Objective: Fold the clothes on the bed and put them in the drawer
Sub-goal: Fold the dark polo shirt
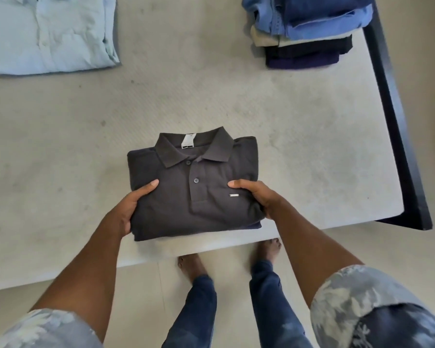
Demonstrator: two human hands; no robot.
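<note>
far left, at the top of the bed (pixel 236 96), one light blue shirt (pixel 48 33) lies folded flat, buttons up; a greyish edge shows under it, and whether that is a second garment i cannot tell; nearer the middle, the left hand (pixel 133 204) grips the left edge of the dark grey polo shirt (pixel 194 187), thumb on top and fingers tucked beneath; the polo is one neat rectangle, collar away from the person, near the bed's near edge, with a sliver of navy cloth showing under its lower right corner; the right hand (pixel 251 197) clamps the opposite edge in the same way, thumb over, fingers under; far right, at the top corner by the dark bed frame (pixel 397 121), one stack of folded clothes (pixel 309 31) stands, with at least five layers showing: dark blue, lighter blue, cream, black, deep navy; its top runs out of view, so the full count is not certain.

judging by this, the folding looks nearly or wholly done, since no loose, unfolded garment is in view; the putting away seems not yet begun for these three groups, as all lie on the bed; no drawer is visible; the two-handed grip suggests the polo is about to be lifted or squared up.
</note>
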